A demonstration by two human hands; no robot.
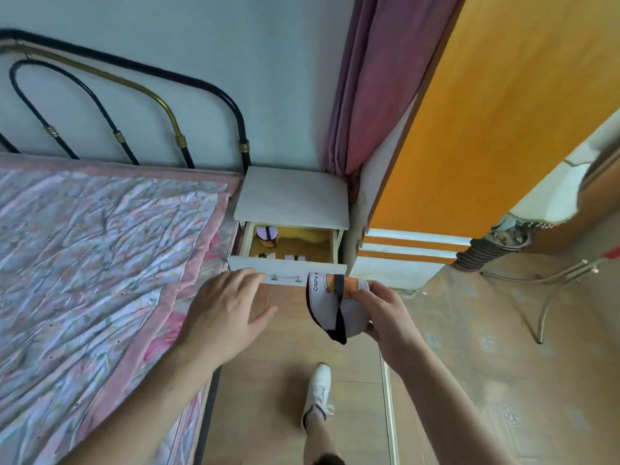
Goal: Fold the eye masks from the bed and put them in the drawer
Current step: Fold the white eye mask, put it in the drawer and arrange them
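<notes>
My right hand (pixel 379 313) grips a folded white eye mask (pixel 327 305) with a black strap and an orange cartoon print, just in front of the drawer's right half. The drawer (pixel 322 267) of the white nightstand (pixel 292 199) stands pulled out. Inside it lie a purple folded eye mask (pixel 266 233), a yellow one (pixel 310 236), and more masks by the front wall (pixel 295 257). My left hand (pixel 228 307) hovers with spread fingers, its fingertips at the drawer front next to the handle (pixel 285 278). No masks show on the bed (pixel 100 250).
The bed with a pink floral quilt fills the left, its metal headboard (pixel 134 105) against the wall. A pink curtain (pixel 372 82) and an orange cabinet (pixel 496 105) stand right of the nightstand. A metal stand's legs (pixel 550 297) reach over the floor at right. My white shoe (pixel 317 394) is below.
</notes>
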